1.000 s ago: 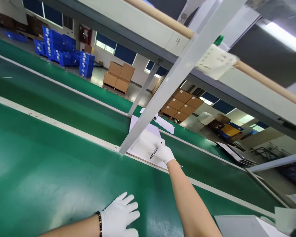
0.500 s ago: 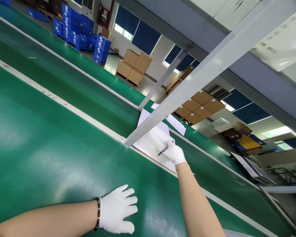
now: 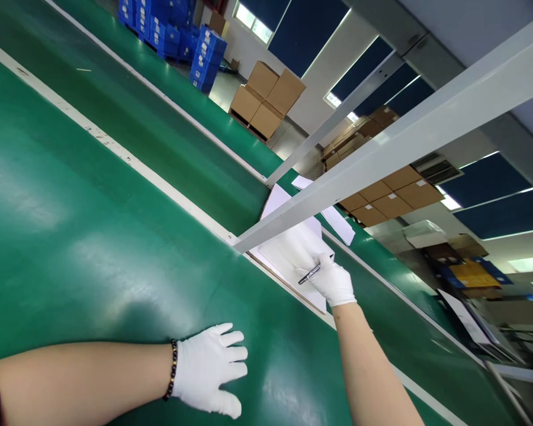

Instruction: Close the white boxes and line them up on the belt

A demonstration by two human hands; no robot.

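My right hand [image 3: 335, 283], in a white glove, is closed around a dark pen [image 3: 310, 274] and rests on a stack of white paper [image 3: 288, 248] lying by the belt's far edge. My left hand [image 3: 209, 367], also gloved, lies flat with its fingers spread on the green surface [image 3: 71, 236] near me. A dark bead bracelet [image 3: 171, 370] circles the left wrist. The paper stack is partly hidden behind a grey metal strut [image 3: 382, 148].
A second grey strut [image 3: 333, 121] rises from the far rail. Loose white sheets [image 3: 337, 219] lie beyond the stack. Behind the line are cardboard boxes [image 3: 266, 97], more stacked boxes [image 3: 382, 192] and blue crates [image 3: 177, 29] on the floor.
The view has tilted and drifted, so everything sits more to the right. My right hand with the pen stays on the paper. My left hand stays flat on the green surface.
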